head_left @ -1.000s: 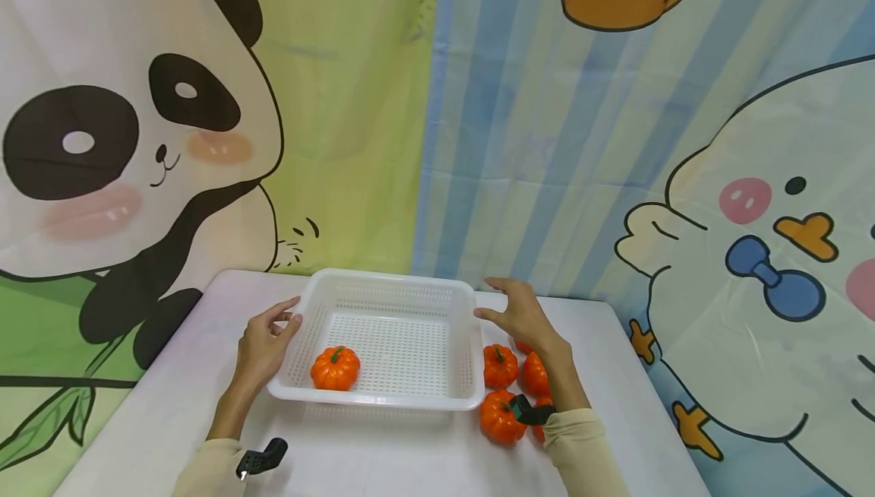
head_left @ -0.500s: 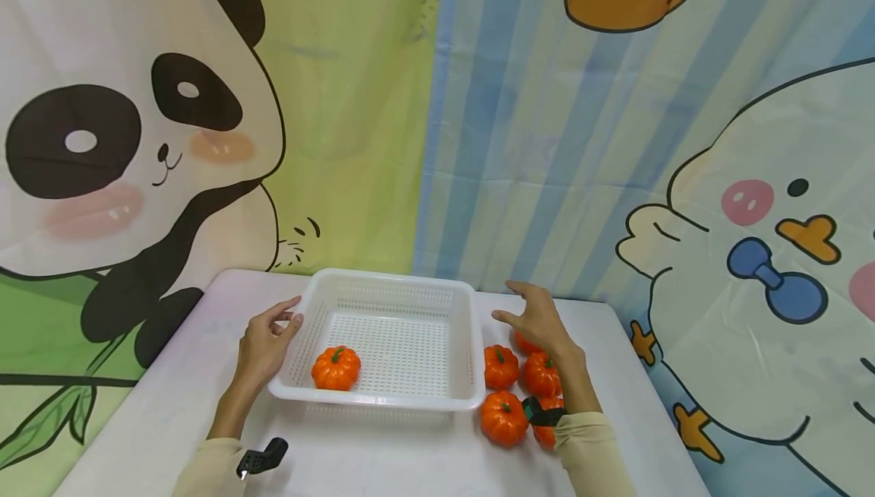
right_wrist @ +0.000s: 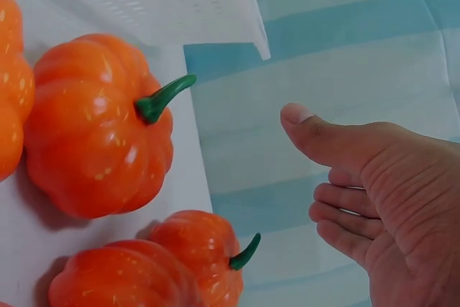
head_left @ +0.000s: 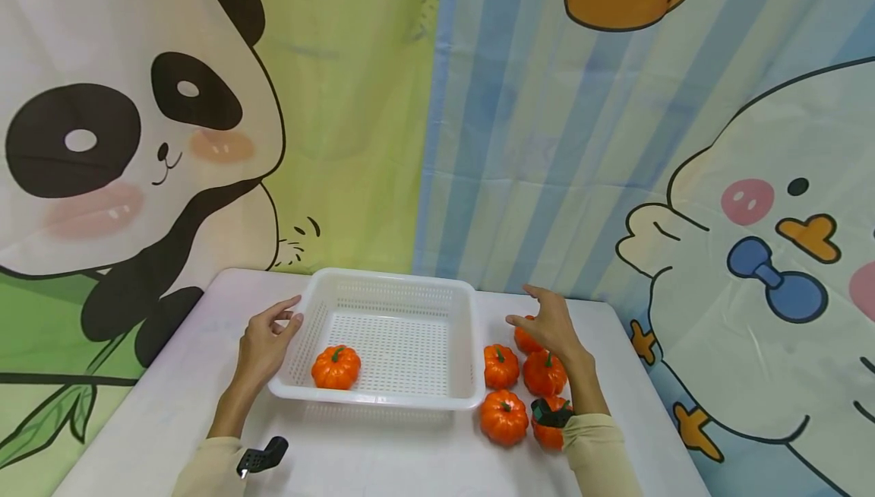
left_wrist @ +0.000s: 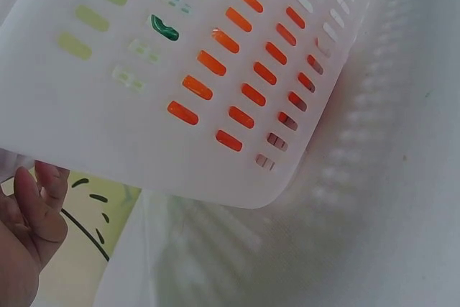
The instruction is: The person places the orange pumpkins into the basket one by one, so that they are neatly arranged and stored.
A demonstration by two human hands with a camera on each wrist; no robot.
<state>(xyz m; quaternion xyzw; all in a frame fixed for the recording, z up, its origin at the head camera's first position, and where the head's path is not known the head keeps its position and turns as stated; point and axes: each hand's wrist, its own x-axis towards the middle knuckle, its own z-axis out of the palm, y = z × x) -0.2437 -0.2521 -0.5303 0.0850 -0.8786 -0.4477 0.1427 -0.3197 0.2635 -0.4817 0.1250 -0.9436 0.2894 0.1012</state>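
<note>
A white perforated plastic basket [head_left: 383, 398] stands on the table with one orange toy pumpkin [head_left: 336, 367] in its front left corner. My left hand [head_left: 266, 341] is at the basket's left rim, thumb and fingertips right at the edge with a gap between them. In the left wrist view the basket's slotted wall [left_wrist: 144, 156] overlaps the tips of that hand [left_wrist: 29, 228]. My right hand [head_left: 552, 322] is in the air right of the basket, holding nothing, thumb and fingers spread apart. It is nearest to the rear pumpkin [head_left: 526, 339], which it partly hides.
Several more pumpkins with green stems, such as the front one [head_left: 503, 418] and the middle one [head_left: 544, 374], cluster beside the basket's right side on the white table [head_left: 369, 455]. A printed curtain [head_left: 369, 117] hangs right behind the table.
My right hand has moved rightward from the basket's right rim to above the rear pumpkins, uncovering more of them. The left hand and the basket have stayed in place.
</note>
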